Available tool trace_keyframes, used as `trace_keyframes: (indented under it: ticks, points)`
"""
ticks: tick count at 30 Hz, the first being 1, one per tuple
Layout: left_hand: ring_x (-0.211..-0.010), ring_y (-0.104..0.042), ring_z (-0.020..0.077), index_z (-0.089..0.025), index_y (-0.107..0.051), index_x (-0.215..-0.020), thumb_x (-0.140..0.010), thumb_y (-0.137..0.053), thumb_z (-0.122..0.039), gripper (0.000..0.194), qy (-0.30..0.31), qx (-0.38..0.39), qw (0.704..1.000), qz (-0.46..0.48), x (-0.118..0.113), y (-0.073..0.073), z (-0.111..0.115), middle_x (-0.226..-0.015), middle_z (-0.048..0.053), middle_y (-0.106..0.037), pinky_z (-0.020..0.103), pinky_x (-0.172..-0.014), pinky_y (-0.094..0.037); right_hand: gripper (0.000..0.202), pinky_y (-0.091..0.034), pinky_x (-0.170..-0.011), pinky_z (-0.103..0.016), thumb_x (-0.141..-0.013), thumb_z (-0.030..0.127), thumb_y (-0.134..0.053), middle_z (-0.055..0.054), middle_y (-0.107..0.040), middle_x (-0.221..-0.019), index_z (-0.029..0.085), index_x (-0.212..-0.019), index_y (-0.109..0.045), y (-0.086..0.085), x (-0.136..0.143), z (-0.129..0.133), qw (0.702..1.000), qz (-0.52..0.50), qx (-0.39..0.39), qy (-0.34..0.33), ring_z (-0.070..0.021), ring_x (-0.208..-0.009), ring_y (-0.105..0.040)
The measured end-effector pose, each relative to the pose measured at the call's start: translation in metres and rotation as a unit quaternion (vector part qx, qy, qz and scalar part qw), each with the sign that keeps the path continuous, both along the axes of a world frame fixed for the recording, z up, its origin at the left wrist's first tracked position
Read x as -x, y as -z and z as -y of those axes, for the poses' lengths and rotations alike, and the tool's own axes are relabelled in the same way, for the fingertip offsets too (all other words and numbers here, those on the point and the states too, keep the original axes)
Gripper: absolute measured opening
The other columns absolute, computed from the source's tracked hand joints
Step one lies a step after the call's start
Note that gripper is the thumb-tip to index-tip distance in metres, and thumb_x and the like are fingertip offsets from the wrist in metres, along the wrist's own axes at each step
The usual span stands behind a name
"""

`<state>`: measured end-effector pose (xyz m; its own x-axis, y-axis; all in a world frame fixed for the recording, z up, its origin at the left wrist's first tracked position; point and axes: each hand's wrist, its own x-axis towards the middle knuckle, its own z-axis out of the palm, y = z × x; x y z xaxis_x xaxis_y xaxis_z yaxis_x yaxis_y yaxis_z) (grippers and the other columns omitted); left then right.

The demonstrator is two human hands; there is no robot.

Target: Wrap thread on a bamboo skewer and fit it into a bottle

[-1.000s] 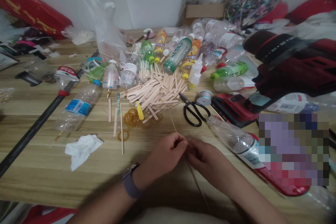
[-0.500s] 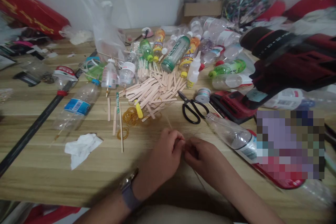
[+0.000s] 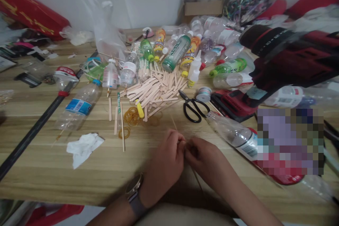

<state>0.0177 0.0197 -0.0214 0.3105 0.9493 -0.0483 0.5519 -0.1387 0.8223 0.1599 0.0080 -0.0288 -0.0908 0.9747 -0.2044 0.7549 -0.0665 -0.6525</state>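
Thin stick (image 3: 174,123) in both hands, on the person's side of the black scissors (image 3: 189,101). Long axis slanted: far end points away, leftward, left of scissors' handles; near end toward body, rightward. Left hand (image 3: 168,160), right hand (image 3: 205,157): fingers curled closed, pinching stick; fingertips partly hidden.

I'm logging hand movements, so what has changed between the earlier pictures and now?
The left hand has rolled at the wrist, so the watch shows more of its face. No grip was visibly taken or released: it and the right hand stay together on the thin strip. The scissors and craft sticks lie as before.
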Motion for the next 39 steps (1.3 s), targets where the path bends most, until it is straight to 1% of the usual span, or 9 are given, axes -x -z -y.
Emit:
trace_keyframes:
  ticks: [2,6,11,16,20,26,31,36,39]
  points:
    - [-0.085,-0.055,0.0193,-0.02,-0.051,-0.089,-0.096,-0.039,-0.018,0.014,-0.002,0.003,1.0,0.029,0.002,0.005,0.0,-0.09,0.004,-0.057,0.032,-0.077,-0.043,0.015,-0.029,-0.055,-0.027,-0.082,0.021,-0.05,-0.002,-0.056,-0.061,0.02,-0.067,-0.049,0.0,-0.001,0.001,1.0,-0.008,-0.011,-0.002,-0.0171,-0.056,-0.048]
    - [-0.085,-0.056,0.0191,-0.02,-0.053,-0.092,-0.097,-0.04,-0.025,0.015,-0.011,0.019,0.998,0.058,0.005,0.008,0.0,-0.089,0.004,-0.061,0.032,-0.077,-0.042,0.014,-0.03,-0.054,-0.026,-0.081,0.021,-0.047,-0.001,-0.056,-0.06,0.02,-0.067,-0.05,0.001,-0.004,0.002,0.999,-0.029,-0.033,-0.013,-0.0162,-0.055,-0.049]
    - [-0.085,-0.058,0.0201,-0.02,-0.054,-0.094,-0.097,-0.04,-0.028,0.017,-0.021,0.031,0.999,0.033,0.007,0.005,-0.003,-0.09,0.004,-0.064,0.033,-0.076,-0.042,0.015,-0.033,-0.054,-0.026,-0.082,0.021,-0.046,-0.002,-0.06,-0.062,0.019,-0.07,-0.055,0.003,-0.008,0.001,0.996,-0.055,-0.056,-0.031,-0.0167,-0.056,-0.053]
    - [-0.085,-0.058,0.0202,-0.02,-0.054,-0.093,-0.097,-0.04,-0.027,0.017,0.009,0.011,1.0,0.017,0.008,0.001,-0.005,-0.09,0.005,-0.064,0.033,-0.076,-0.042,0.018,-0.039,-0.057,-0.026,-0.084,0.023,-0.047,-0.004,-0.067,-0.072,0.017,-0.081,-0.064,0.003,-0.012,-0.002,0.993,-0.082,-0.064,-0.048,-0.0181,-0.063,-0.06]
    - [-0.084,-0.059,0.0198,-0.02,-0.054,-0.092,-0.097,-0.039,-0.028,0.017,0.001,0.04,0.999,0.03,0.006,0.002,-0.005,-0.088,0.004,-0.065,0.032,-0.074,-0.042,0.017,-0.04,-0.057,-0.025,-0.087,0.022,-0.048,-0.003,-0.068,-0.073,0.018,-0.083,-0.064,0.004,-0.013,-0.001,0.992,-0.092,-0.07,-0.055,-0.0168,-0.063,-0.061]
    - [-0.084,-0.058,0.0197,-0.021,-0.054,-0.09,-0.095,-0.041,-0.027,0.016,-0.036,0.059,0.997,0.035,0.006,0.006,-0.006,-0.089,0.004,-0.065,0.032,-0.076,-0.042,0.013,-0.039,-0.054,-0.024,-0.089,0.017,-0.048,0.0,-0.062,-0.067,0.018,-0.079,-0.057,0.01,-0.015,-0.001,0.99,-0.072,-0.105,-0.062,-0.0151,-0.058,-0.057]
    - [-0.083,-0.059,0.0201,-0.02,-0.055,-0.087,-0.095,-0.041,-0.026,0.017,-0.039,0.09,0.995,0.012,0.006,0.004,-0.009,-0.088,0.004,-0.066,0.032,-0.075,-0.042,0.018,-0.038,-0.059,-0.028,-0.091,0.013,-0.045,-0.003,-0.057,-0.072,0.019,-0.076,-0.052,0.011,-0.013,-0.007,0.984,-0.027,-0.155,-0.086,-0.018,-0.064,-0.054]
    - [-0.081,-0.06,0.0202,-0.019,-0.057,-0.088,-0.094,-0.043,-0.024,0.016,-0.048,0.088,0.995,0.0,0.005,0.004,-0.015,-0.086,0.004,-0.067,0.032,-0.073,-0.042,0.02,-0.039,-0.062,-0.029,-0.09,0.008,-0.047,-0.006,-0.054,-0.079,0.018,-0.076,-0.057,0.013,-0.013,-0.017,0.976,-0.011,-0.179,-0.121,-0.019,-0.068,-0.053]
    - [-0.079,-0.06,0.0207,-0.019,-0.058,-0.087,-0.094,-0.045,-0.025,0.017,-0.052,0.088,0.995,-0.01,0.006,0.005,-0.016,-0.084,0.005,-0.068,0.032,-0.071,-0.041,0.02,-0.041,-0.064,-0.029,-0.09,0.009,-0.046,-0.006,-0.055,-0.081,0.017,-0.079,-0.061,0.008,-0.016,-0.019,0.973,-0.032,-0.187,-0.13,-0.0189,-0.07,-0.055]
